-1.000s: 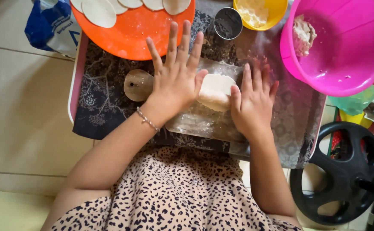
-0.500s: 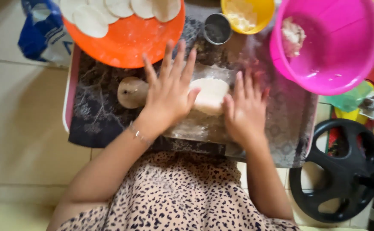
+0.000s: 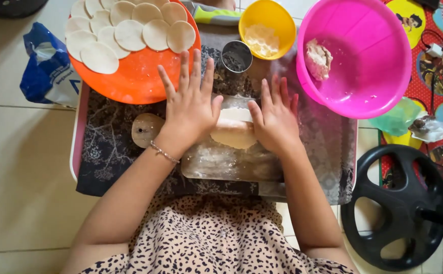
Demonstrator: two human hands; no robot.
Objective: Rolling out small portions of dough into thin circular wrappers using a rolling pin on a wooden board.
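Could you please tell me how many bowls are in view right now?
2: a yellow bowl at the top centre, and a large pink bowl right beside it, above the right hand. None seem hidden.

rolling pin (image 3: 145, 129) mostly under hands; pink bowl (image 3: 356, 91) cropped
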